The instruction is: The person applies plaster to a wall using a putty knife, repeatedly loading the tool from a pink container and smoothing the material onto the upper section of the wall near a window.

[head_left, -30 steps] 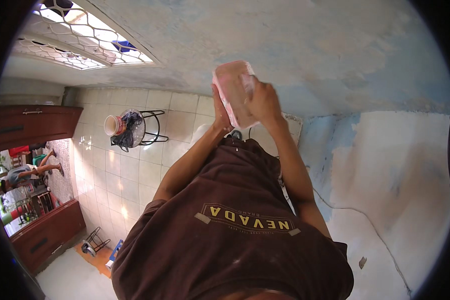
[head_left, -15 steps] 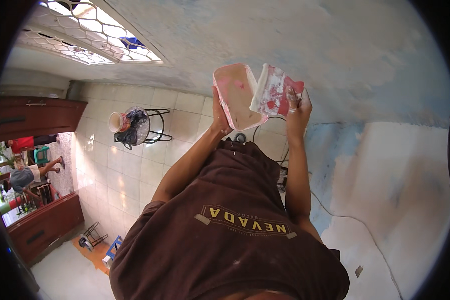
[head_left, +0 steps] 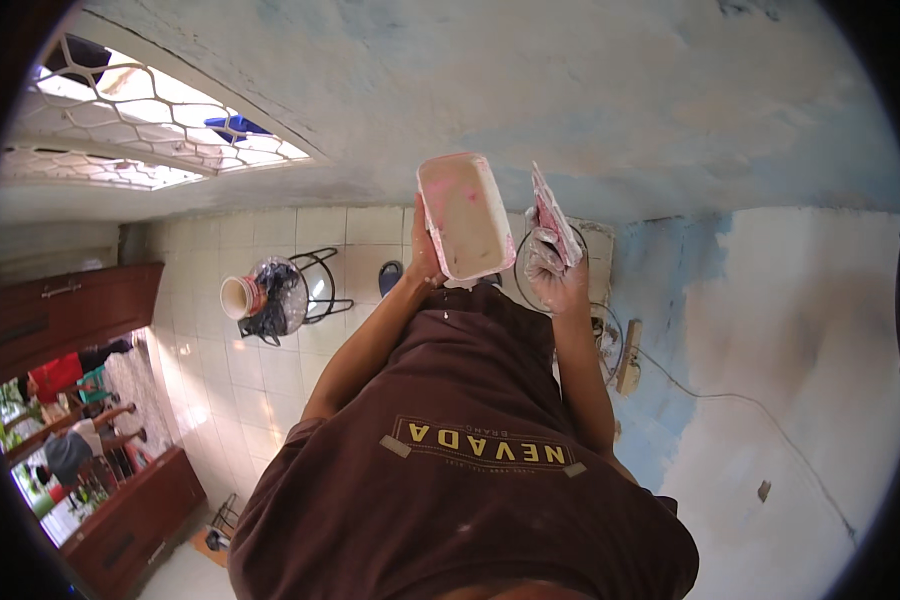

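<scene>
My left hand (head_left: 425,252) grips a rectangular plastic tub (head_left: 416,190) by its left side and underside. The tub tilts so that its inside faces me, with a greyish-beige interior, pink patches and white smears on the rim. In my right hand (head_left: 554,280) is a flat putty spreader (head_left: 557,215), pinkish-red and caked with white paste. It is turned nearly edge-on, to the right of the tub and apart from it. White paste coats the fingers of that hand, which are closed round the spreader.
Ahead rises a patchy grey-blue wall (head_left: 610,110), with a grilled window (head_left: 160,110) at upper left. A stool (head_left: 315,285) bears a black plastic bag (head_left: 267,318) and a cup (head_left: 240,297). A cable (head_left: 710,396) runs along the right. People (head_left: 70,450) are beyond the doorway.
The spreader has left the tub's right rim and turned from broad face to nearly edge-on, dropping slightly. The tub is more upright in view, and the whole view has shifted a little.
</scene>
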Tool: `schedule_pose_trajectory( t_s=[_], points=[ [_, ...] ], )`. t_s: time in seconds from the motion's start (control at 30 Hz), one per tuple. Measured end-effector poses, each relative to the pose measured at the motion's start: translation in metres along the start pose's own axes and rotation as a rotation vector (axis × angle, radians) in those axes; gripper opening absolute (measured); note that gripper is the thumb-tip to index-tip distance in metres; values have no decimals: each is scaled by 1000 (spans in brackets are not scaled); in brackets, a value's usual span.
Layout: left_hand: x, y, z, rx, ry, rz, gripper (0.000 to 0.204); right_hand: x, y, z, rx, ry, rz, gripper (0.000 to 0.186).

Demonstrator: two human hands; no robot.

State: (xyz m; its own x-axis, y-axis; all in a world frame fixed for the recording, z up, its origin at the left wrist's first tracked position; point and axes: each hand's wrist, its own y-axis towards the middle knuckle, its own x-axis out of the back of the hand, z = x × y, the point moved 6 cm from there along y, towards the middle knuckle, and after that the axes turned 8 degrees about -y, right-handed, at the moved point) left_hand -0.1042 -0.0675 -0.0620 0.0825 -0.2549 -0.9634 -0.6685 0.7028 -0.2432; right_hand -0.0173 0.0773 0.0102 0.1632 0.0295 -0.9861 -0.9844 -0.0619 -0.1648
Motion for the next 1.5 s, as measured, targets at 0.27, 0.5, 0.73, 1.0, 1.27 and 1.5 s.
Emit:
schedule_pose_trajectory(
  t_s=[0.27, 0.5, 0.73, 1.0, 1.27, 1.5],
  points=[
    [58, -65, -189, -37, 302, -194, 78, 52, 66, -53, 425, -624, -601, 34],
    [109, -163, -306, -199, 274, -361, 77, 221, 154, -120, 244, -598, -880, 30],
    [112, -189, -350, -205, 348, -390, 76, 297, 228, -45, 507, -371, -966, 21],
    [104, -176, -335, -36, 268, -296, 77, 188, 160, 4, 751, -421, -831, 22],
    [91, -120, -289, 107, 425, -270, 74, 306, 169, -22, 715, -670, -1194, 21],
    [98, -138, -296, 103, 502, -303, 65, 126, 254, -154, 1034, -1392, -1270, 28]
  ],
)
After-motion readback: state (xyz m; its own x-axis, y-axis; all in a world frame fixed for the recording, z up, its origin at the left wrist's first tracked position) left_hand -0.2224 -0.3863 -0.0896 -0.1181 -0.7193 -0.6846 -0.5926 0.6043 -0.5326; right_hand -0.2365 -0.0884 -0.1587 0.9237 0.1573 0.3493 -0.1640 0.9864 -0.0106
